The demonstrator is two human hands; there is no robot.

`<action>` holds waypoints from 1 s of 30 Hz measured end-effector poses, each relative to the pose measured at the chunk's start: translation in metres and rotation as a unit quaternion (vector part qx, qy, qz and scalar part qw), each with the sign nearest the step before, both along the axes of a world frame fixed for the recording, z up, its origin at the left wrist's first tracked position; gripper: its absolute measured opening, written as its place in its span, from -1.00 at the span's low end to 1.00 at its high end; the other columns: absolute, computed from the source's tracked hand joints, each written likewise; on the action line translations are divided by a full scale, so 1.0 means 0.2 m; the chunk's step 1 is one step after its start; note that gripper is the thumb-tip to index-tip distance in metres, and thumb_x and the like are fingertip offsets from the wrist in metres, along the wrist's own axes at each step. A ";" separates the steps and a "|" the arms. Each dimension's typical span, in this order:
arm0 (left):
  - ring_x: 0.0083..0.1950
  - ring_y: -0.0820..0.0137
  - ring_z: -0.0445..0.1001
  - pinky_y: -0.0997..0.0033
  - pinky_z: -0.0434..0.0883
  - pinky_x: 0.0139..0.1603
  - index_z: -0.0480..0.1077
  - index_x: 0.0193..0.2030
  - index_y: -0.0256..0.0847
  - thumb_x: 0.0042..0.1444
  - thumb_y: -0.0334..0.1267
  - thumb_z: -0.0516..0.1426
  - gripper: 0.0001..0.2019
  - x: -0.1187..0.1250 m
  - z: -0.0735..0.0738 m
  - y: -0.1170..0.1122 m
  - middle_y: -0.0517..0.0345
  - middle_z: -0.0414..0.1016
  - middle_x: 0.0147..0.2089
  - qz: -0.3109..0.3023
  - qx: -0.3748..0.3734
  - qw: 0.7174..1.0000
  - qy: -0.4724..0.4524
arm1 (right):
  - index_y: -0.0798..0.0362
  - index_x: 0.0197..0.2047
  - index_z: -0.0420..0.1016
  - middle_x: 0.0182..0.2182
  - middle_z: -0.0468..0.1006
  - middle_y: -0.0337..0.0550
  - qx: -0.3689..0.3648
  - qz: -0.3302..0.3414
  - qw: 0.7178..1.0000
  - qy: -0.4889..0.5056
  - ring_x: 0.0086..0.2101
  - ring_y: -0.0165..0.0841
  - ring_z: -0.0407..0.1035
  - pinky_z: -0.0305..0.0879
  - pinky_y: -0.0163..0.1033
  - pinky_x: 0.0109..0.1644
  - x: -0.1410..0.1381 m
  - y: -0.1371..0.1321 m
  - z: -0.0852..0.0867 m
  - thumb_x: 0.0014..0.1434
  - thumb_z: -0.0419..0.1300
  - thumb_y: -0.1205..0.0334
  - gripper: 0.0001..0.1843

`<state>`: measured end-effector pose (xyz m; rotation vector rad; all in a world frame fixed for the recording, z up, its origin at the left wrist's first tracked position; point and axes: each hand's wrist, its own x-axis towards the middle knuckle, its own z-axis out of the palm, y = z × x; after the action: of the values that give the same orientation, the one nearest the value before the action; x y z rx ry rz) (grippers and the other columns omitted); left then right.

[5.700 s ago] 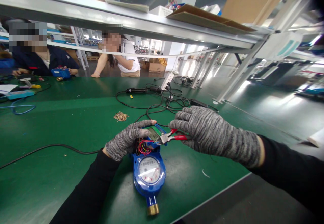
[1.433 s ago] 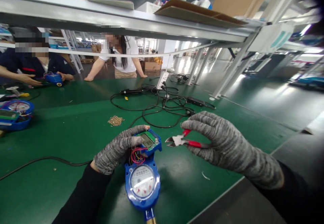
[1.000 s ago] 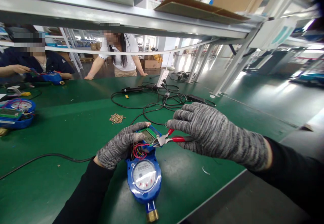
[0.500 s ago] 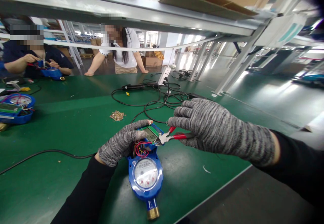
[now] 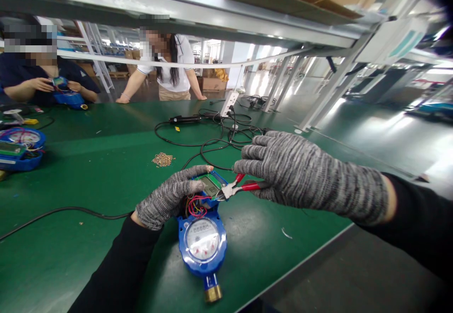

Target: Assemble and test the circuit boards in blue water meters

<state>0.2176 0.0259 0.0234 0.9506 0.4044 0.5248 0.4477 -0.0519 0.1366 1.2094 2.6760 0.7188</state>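
Observation:
A blue water meter (image 5: 202, 244) with a round dial and a brass fitting lies on the green bench (image 5: 88, 171). Its lid (image 5: 212, 183), carrying a green circuit board with a small display, is tipped up, and red, yellow and blue wires run under it. My left hand (image 5: 170, 199), in a grey fingerless glove, grips that lid from the left. My right hand (image 5: 283, 171), gloved in grey, is closed round red-handled cutters (image 5: 235, 188). Their jaws touch the lid's right edge.
A pile of small brass parts (image 5: 163, 159) lies beyond the meter. Black cables (image 5: 226, 138) and a white power strip (image 5: 230, 103) sprawl farther back. Another opened blue meter (image 5: 19, 147) sits at the far left. Two people are at the far side. The bench edge runs close on my right.
About 1.4 s ago the cutters were held away to the right of the lid. They then came in to its right edge and have stayed there. My left hand has kept its grip.

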 end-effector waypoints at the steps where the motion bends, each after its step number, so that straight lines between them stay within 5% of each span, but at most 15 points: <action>1: -0.13 0.30 0.65 0.43 0.53 -0.13 0.40 0.18 -0.25 0.01 -0.32 0.33 -0.45 0.00 0.00 0.00 0.00 0.67 -0.10 -0.001 0.001 1.000 -0.002 | -0.02 -0.13 0.54 -0.27 0.59 -0.08 -0.003 0.001 1.000 0.000 -0.27 -0.08 0.46 0.21 -0.09 -0.23 0.00 0.00 0.00 0.11 0.29 0.12 -0.76; 18: -0.15 0.27 0.65 0.42 0.54 -0.15 0.39 0.20 -0.25 -0.01 -0.33 0.33 -0.42 0.00 -0.03 0.02 -0.03 0.67 -0.10 0.006 -0.004 1.000 0.003 | -0.01 -0.14 0.54 -0.34 0.57 -0.09 -0.007 -0.008 1.000 0.013 -0.38 -0.18 0.46 0.07 -0.19 -0.38 0.03 -0.01 -0.03 0.29 0.10 0.10 -0.77; 24: -0.10 0.25 0.65 0.39 0.54 -0.11 0.35 0.23 -0.27 0.03 -0.33 0.31 -0.42 -0.01 -0.02 0.01 -0.05 0.66 -0.06 0.002 0.006 1.000 0.007 | -0.01 -0.10 0.54 -0.27 0.58 -0.08 -0.013 -0.015 0.999 0.032 -0.29 -0.11 0.48 0.19 -0.14 -0.30 0.04 -0.01 -0.05 0.17 0.23 0.11 -0.75; 30: -0.12 0.26 0.65 0.38 0.54 -0.12 0.36 0.22 -0.25 0.03 -0.33 0.30 -0.44 0.00 -0.02 0.01 -0.05 0.66 -0.08 0.001 -0.001 1.000 0.009 | 0.01 -0.06 0.55 -0.24 0.59 -0.05 -0.025 0.000 0.998 0.052 -0.28 -0.09 0.50 0.26 -0.10 -0.27 0.05 0.01 -0.07 0.23 0.14 0.06 -0.69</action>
<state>0.2172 0.0269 0.0192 0.9541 0.4216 0.5187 0.4576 -0.0504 0.1234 1.2669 2.7598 0.6022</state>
